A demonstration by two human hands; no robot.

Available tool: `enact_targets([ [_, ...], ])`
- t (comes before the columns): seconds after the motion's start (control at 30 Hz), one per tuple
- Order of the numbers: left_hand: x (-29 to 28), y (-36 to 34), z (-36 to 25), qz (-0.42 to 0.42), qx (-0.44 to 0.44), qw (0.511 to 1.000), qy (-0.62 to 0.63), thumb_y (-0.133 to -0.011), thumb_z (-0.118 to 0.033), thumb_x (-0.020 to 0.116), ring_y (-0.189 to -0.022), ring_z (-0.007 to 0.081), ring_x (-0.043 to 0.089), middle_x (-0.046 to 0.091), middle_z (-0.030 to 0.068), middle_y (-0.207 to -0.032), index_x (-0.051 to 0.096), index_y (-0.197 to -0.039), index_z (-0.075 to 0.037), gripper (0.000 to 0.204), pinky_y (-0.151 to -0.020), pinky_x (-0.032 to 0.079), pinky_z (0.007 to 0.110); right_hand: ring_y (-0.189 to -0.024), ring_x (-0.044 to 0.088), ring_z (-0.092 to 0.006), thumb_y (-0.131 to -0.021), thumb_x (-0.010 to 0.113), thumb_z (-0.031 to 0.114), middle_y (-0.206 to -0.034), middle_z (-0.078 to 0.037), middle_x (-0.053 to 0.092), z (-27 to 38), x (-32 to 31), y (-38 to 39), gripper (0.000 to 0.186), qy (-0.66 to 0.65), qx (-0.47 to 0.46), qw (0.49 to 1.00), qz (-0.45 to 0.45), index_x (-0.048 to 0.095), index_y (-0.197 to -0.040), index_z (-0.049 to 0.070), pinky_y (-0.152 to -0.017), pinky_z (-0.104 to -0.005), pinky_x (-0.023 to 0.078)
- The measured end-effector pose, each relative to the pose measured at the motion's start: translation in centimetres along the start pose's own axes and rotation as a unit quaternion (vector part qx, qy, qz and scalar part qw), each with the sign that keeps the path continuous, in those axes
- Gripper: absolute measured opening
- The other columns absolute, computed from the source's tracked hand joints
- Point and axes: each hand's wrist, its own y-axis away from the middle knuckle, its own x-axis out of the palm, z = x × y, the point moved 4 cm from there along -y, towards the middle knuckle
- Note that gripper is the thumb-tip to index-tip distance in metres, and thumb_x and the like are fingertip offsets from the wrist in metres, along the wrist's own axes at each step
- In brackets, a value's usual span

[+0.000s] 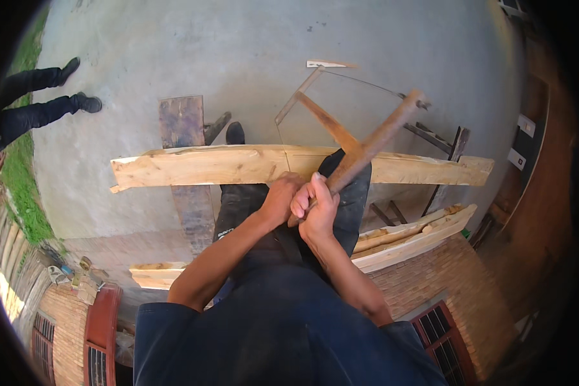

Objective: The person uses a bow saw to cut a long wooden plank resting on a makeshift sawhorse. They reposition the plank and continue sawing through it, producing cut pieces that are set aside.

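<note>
A long pale wooden plank (206, 167) lies crosswise in front of me, with one of my legs over its right part. A wooden frame saw (383, 132) stands across it, its thin blade meeting the plank near a line left of the middle. My right hand (316, 204) is closed round the lower end of the saw's near arm. Right beside it, my left hand (282, 198) is closed at the same end of the saw, close to the plank's near edge. Its fingers hide the blade's near end.
A weathered board (181, 122) passes under the plank's left part; a dark wooden trestle (458, 143) supports its right. More timber (418, 238) lies behind me by the brick paving. A small wood strip (328, 64) is on the concrete. Another person's legs (51, 109) show at far left.
</note>
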Motion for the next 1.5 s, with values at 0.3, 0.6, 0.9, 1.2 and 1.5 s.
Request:
enact_targets([
  [0.3,-2.4,3.6,-13.5,0.000,0.107,0.994,-0.023,-0.065,-0.025,0.072,-0.075,0.0321,0.059,0.058,0.0088,-0.073,0.061,-0.069,-0.011,0.018,-0.070,0.048,0.045,-0.047,0.046,-0.0154,-0.111,0.049,0.027,-0.059,-0.008,0.050,5.0,0.0,11.5,0.034,-0.016,-0.011,0.995,0.099,0.044,-0.085,0.006,-0.046,-0.0290,0.038],
  [0.6,-0.2,0.5,-1.9,0.023,-0.024,0.999,0.012,-0.079,-0.023,0.070,-0.085,0.0382,0.065,0.069,0.0166,-0.088,0.069,-0.092,-0.006,0.021,-0.074,0.049,0.046,-0.041,0.042,-0.0135,-0.105,0.062,0.027,-0.054,-0.002,0.046,0.4,-0.2,-0.1,0.042,0.061,0.000,0.998,0.009,0.046,-0.071,0.008,-0.043,-0.0309,0.034],
  [0.9,-0.9,2.4,-9.0,-0.048,0.066,0.995,-0.058,-0.067,-0.026,0.073,-0.078,0.0298,0.062,0.063,0.0061,-0.075,0.061,-0.066,-0.011,0.019,-0.072,0.049,0.042,-0.041,0.037,-0.0164,-0.108,0.054,0.029,-0.055,-0.005,0.040,3.2,-0.6,6.7,0.038,0.076,0.003,0.995,0.071,0.040,-0.077,0.012,-0.043,-0.0320,0.034],
  [1.2,-2.3,3.1,-13.6,-0.001,0.075,0.996,-0.041,-0.065,-0.024,0.073,-0.075,0.0292,0.059,0.060,0.0070,-0.070,0.065,-0.066,-0.011,0.015,-0.072,0.049,0.040,-0.042,0.036,-0.0153,-0.114,0.040,0.036,-0.055,-0.003,0.038,6.5,1.1,10.4,0.040,0.041,0.010,0.995,0.093,0.038,-0.080,0.014,-0.044,-0.0312,0.034],
  [1.5,0.4,0.3,-3.2,-0.048,0.006,0.999,0.007,-0.063,-0.025,0.076,-0.080,0.0348,0.062,0.062,0.0113,-0.075,0.062,-0.072,-0.010,0.022,-0.073,0.049,0.047,-0.042,0.040,-0.0125,-0.105,0.063,0.023,-0.056,-0.002,0.044,1.7,0.2,1.0,0.041,0.097,0.025,0.994,0.044,0.043,-0.071,0.010,-0.042,-0.0306,0.035],
])
